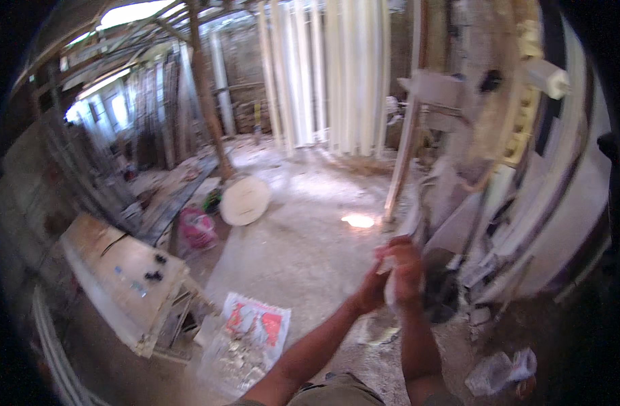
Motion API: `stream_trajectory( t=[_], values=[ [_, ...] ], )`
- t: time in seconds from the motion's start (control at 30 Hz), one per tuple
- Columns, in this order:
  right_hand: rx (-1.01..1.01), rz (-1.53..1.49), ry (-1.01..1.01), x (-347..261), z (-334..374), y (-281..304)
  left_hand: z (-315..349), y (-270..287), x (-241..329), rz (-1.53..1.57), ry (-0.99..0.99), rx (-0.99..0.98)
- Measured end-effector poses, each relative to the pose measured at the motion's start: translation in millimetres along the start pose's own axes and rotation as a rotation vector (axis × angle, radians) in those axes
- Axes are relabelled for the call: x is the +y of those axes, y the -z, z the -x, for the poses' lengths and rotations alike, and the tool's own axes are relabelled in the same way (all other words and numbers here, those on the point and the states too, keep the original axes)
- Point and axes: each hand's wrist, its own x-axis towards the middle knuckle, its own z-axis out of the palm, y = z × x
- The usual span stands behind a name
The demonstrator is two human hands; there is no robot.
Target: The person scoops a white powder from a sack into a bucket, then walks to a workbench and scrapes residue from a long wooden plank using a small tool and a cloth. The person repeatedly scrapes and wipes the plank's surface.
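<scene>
Both my arms reach forward, and my hands come together right of the middle, above the pale dusty floor [303, 237]. My left hand [373, 289] is closed, its fingers meeting the other hand. My right hand [406, 265] is closed too, a little higher and to the right. A whitish, soft-looking thing [390, 292] shows between the two hands. Blur and the fingers hide most of it, so its kind cannot be made out. Just to the right of my hands is a dark rounded thing [442, 291], perhaps a bucket.
On the left stands a worn wooden bench [114, 271] with small dark items on top. Nearby are a printed sack [273, 328] with pale rubble, a pink bag [197, 228] and a round pale disc [246, 201]. A wooden post [401, 159] and white strips [357, 81] stand farther back.
</scene>
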Motion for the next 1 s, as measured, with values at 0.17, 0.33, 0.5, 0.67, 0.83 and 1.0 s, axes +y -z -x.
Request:
stream_trajectory(
  t=[0.17, 0.33, 0.5, 0.67, 0.83, 1.0],
  values=[
    [0.471, -1.669, -0.324, 25, -8, -1, 15, -22, -23, 0.32, 0.159, 0.206],
    [0.353, -1.447, -0.482, 21, 53, 0, 20, -22, -7, 0.645, 0.21, 0.169],
    [0.416, 0.563, -0.365, 68, 136, 15, 32, -44, 1, 0.326, 0.209, 0.262],
    [0.201, 0.669, -0.802, 130, 252, -38, 57, -43, 51, -0.05, 0.156, 0.434],
    [-0.272, 0.539, -0.958, 110, 335, -116, 114, -65, 104, -0.845, 0.212, 0.315],
    [-0.773, 0.076, -0.911, 49, 297, -215, 281, -67, 167, -1.06, 0.04, 0.69]
  ],
)
